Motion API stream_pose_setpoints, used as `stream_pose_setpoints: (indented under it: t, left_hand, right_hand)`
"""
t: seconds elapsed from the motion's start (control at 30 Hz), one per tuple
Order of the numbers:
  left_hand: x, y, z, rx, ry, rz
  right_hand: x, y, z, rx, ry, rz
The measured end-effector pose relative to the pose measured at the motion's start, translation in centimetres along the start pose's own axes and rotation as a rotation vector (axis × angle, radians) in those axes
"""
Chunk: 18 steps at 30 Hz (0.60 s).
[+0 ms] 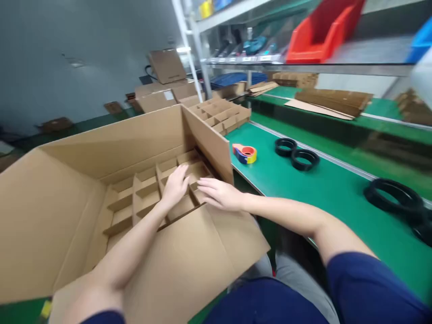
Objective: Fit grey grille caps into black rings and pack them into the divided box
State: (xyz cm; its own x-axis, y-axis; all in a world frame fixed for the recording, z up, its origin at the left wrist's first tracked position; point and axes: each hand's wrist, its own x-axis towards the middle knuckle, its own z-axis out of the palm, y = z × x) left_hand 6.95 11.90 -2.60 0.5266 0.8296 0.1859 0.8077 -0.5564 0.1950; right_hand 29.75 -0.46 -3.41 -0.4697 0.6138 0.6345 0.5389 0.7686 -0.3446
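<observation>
A large open cardboard box (189, 265) stands before me with its flaps spread outward. Inside it lies a cardboard divider grid (146, 189) that forms several square compartments. Over the middle of the grid is my left hand (175, 185), palm down, fingers extended, at the divider edges. My right hand (220, 193) reaches in past the box's right side, its fingers stretched out flat over the grid's near right part. Neither hand is wrapped round anything. Slight blur hides exactly where the fingertips touch.
Right of the box runs a green workbench (270, 180) with a tape dispenser (245, 154), black rings (304, 159) and another divider grid (222, 113). Flat cardboard pieces (334, 101) lie farther back. Above is a shelf with a red bin (313, 45). Closed boxes (157, 96) stand behind.
</observation>
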Motion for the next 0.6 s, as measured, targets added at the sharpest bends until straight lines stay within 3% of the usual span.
stream_pose_setpoints:
  t: [0.07,0.13,0.27,0.37,0.47,0.6]
  left_hand:
    - [4.6,-0.7,2.6,0.029,-0.094,-0.125]
    - [8.1,-2.0,4.5,0.039,-0.138,-0.223]
    - [13.4,-3.9,7.0,0.053,-0.194,-0.348]
    - [16.8,-4.7,9.0,0.075,-0.218,-0.432]
    - [19.1,-5.5,11.3,0.096,-0.256,-0.513]
    - [19.8,-6.6,13.6,0.087,-0.364,-0.574]
  right_hand:
    - [-6.1,0.2,-3.4,-0.011,0.04,-0.106]
    - [-12.1,0.4,-6.4,-0.082,0.013,-0.085]
    - [-24.0,1.0,-10.6,-0.364,-0.089,0.327]
    - [-31.1,1.6,-11.4,-0.501,-0.166,0.612]
    - [-34.7,2.1,-10.7,-0.531,-0.219,0.744]
    - [-35.4,1.9,-10.3,-0.532,-0.309,0.784]
